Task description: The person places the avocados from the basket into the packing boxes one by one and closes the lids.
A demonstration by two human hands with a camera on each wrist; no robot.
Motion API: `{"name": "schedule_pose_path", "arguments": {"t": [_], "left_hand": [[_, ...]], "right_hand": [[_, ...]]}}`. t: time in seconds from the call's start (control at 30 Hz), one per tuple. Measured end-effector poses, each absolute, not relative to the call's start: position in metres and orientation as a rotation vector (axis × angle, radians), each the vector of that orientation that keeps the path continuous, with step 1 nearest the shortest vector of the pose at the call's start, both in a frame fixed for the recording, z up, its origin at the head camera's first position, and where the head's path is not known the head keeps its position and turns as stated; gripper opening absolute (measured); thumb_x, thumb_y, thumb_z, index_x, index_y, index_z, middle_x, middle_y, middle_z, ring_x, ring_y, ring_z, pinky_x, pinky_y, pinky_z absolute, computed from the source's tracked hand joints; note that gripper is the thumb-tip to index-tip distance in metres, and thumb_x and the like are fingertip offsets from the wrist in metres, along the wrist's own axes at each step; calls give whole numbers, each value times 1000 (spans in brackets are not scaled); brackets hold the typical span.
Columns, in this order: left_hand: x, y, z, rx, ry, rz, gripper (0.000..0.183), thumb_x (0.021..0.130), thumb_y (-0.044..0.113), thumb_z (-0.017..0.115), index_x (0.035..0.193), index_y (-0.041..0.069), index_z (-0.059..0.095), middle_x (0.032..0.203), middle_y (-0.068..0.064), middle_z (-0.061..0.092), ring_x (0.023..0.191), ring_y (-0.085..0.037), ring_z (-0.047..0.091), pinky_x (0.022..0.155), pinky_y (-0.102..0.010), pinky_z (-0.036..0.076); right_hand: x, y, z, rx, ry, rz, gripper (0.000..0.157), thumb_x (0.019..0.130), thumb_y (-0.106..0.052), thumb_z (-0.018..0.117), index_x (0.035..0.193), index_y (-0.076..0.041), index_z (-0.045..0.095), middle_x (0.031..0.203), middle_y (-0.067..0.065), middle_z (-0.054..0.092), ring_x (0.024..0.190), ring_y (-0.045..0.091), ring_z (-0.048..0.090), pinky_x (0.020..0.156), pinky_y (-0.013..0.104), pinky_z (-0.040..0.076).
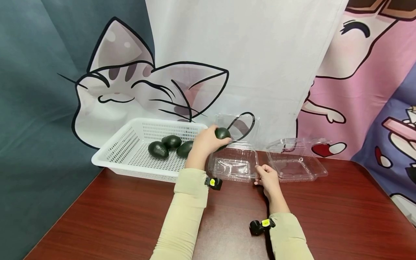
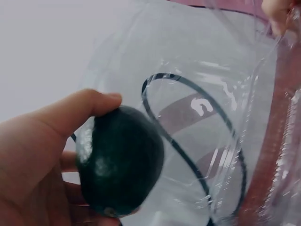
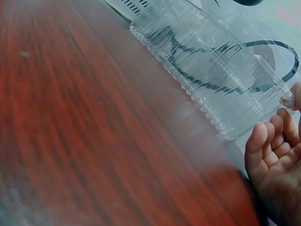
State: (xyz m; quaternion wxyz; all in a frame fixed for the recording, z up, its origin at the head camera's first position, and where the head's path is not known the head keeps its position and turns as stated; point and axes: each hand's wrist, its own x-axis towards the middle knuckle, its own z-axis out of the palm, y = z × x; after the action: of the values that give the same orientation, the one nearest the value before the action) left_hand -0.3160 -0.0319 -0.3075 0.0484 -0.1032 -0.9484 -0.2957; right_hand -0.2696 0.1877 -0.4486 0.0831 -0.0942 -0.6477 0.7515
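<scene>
Shows a red-brown surface (image 1: 130, 216). Carries a white basket (image 1: 139, 173) at nine o'clock, then toward three o'clock a clear container (image 1: 234, 177) with raised lid (image 1: 224, 121), and beyond it a second clear container (image 1: 297, 177). With the right grip (image 1: 268, 178), nearly closed, pinches the first one's four o'clock corner. With the left grip (image 1: 205, 141), opened about fruit-wide, holds a dark green avocado (image 1: 222, 133) at that container's eleven o'clock. Has three more avocados (image 1: 158, 150) inside the basket.

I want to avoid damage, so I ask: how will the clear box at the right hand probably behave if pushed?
The box is probably light and quick to slide, as its walls look thin. Those walls may flex, being clear plastic. Its raised lid might make it tip backward, though the right hand pinching it could steady it.
</scene>
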Motion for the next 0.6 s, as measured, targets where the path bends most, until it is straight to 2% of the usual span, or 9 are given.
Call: {"name": "schedule_pose_path", "arguments": {"t": [0.6], "left_hand": [[-295,-17,-353,-289,-2755,-1002,75,77,55,64,139,18,43,128,-13,53,115,-31,51,91,-45,43]], "right_hand": [[-270,187,-448,-284,-1917,2265,37,89,-3,53,55,-10,40,52,1,39,42,8,44,40,20,44]]}}
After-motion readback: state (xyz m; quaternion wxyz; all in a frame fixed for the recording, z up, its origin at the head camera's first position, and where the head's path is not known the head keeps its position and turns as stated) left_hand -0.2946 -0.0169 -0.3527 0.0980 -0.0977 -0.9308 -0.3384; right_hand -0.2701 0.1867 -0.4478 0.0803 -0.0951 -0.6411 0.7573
